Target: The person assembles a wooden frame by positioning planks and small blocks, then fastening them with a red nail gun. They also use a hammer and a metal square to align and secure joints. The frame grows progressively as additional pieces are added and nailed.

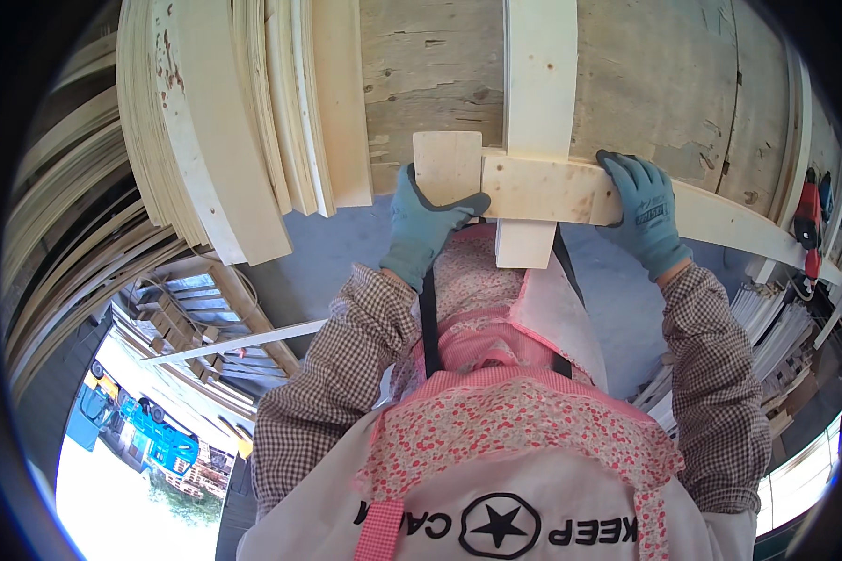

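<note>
Gripping small wood block (447,165) just ahead of left hand (421,224) with thumb stretched along near edge and other fingers mostly hidden, and clasping right end of cross board (538,188) just left of right hand (647,209) between fingers and thumb, over long plank (543,79) extending away between both hands.

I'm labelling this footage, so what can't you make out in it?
All in the head view:
Lengthwise plank: far end cut off by the upper edge; part hidden under the crosswise board.
Left hand: some fingertips hidden by the wooden block.
Blue vehicle: details too small.
</note>
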Tool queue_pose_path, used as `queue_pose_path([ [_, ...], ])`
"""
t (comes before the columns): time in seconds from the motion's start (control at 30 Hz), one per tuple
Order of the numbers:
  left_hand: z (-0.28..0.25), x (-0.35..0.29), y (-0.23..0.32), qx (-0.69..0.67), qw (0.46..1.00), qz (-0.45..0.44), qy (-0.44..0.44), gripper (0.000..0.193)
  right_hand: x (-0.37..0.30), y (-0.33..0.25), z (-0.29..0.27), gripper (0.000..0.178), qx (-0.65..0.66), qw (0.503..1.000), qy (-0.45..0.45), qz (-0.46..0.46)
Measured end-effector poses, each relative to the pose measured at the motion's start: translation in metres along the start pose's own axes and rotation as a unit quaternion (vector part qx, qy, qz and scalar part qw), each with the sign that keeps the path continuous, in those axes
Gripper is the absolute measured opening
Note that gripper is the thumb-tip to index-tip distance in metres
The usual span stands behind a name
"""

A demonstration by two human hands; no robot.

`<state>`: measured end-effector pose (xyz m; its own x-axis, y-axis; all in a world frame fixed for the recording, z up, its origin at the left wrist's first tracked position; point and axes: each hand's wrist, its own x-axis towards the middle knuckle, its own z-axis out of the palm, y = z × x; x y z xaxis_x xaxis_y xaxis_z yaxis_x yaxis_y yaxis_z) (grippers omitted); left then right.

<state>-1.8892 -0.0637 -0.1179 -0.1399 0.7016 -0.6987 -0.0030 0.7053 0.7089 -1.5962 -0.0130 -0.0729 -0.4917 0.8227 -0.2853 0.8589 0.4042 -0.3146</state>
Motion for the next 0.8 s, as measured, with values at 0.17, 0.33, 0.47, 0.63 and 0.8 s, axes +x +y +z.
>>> queue_pose_path([
  [0.17,0.001,-0.002,0.009,-0.032,0.999,-0.014,-0.011,0.073,-0.001,0.002,0.003,0.069,-0.008,1.0,-0.004,0.002],
  [0.33,0.003,-0.002,0.009,-0.027,1.0,0.01,-0.005,0.073,-0.002,0.002,0.004,0.07,-0.01,1.0,-0.006,0.004],
  [0.47,0.004,0.0,0.004,-0.067,0.997,-0.035,-0.008,0.071,-0.002,0.004,0.007,0.068,-0.015,1.0,-0.002,0.003],
  [0.63,0.006,-0.003,0.008,-0.054,0.999,-0.002,-0.001,0.071,-0.002,0.004,0.005,0.067,-0.023,1.0,-0.008,0.002],
  [0.8,0.005,-0.002,0.003,-0.019,1.0,0.022,0.007,0.073,-0.003,0.005,0.006,0.068,-0.026,1.0,-0.004,0.0],
])
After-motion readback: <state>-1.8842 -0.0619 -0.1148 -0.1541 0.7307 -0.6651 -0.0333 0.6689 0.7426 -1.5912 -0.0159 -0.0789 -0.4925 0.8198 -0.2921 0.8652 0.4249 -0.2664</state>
